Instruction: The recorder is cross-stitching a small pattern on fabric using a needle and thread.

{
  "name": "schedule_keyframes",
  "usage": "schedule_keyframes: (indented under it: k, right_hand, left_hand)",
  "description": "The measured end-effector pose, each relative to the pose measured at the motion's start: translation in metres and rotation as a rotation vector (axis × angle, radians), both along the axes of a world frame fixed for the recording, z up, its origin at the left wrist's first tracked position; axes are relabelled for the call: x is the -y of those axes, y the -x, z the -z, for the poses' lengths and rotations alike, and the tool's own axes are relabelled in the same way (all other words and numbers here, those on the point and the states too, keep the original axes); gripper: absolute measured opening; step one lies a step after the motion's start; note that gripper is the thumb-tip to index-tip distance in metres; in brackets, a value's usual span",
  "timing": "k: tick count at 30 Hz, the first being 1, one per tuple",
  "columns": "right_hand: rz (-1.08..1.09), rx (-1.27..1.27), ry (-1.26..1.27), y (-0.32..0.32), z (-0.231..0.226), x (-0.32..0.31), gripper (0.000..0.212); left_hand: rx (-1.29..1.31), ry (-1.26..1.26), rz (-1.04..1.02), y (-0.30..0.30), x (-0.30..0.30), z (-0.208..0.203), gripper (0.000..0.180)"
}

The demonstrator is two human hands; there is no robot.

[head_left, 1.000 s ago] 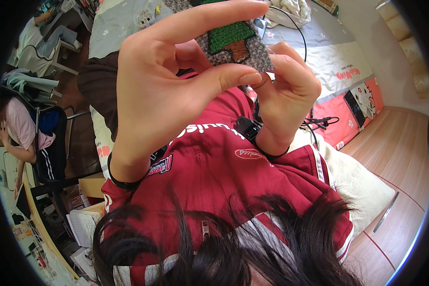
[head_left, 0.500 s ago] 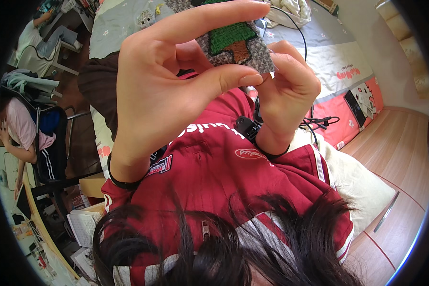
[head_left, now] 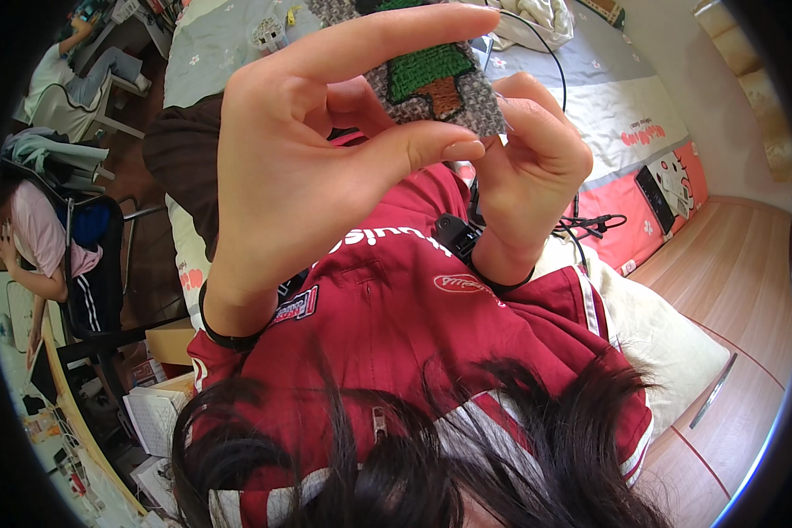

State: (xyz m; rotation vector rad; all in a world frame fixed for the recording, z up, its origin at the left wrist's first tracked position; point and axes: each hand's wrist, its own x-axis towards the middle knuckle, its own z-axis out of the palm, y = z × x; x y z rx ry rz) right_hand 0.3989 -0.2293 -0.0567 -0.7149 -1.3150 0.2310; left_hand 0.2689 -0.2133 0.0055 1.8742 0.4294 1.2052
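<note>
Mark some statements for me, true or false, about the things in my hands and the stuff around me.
1. The left hand holds a grey cloth with green and brown stitching. True.
2. The right hand is well away from the cloth. False: it is at the cloth's lower right corner, with its fingers bent.
3. A black cable runs over the bed, to the right of the hands. True.
4. The jacket is plain yellow. False: it is dark red, with white stripes and lettering.
5. A pale pillow lies to the right of the jacket. True.
</note>
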Motion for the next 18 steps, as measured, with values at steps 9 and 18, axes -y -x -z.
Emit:
schedule_keyframes:
  k: [9, 18]
  right_hand:
    - [0.015, 0.026, 0.0, -0.002, -0.001, 0.0, 0.026]
    - [0.027, 0.065, -0.018, -0.003, -0.002, 0.0, 0.026]
  left_hand:
    - [-0.05, 0.022, 0.033, 0.0, -0.001, -0.005, 0.053]
    - [0.007, -0.046, 0.015, 0.004, -0.006, 0.006, 0.053]
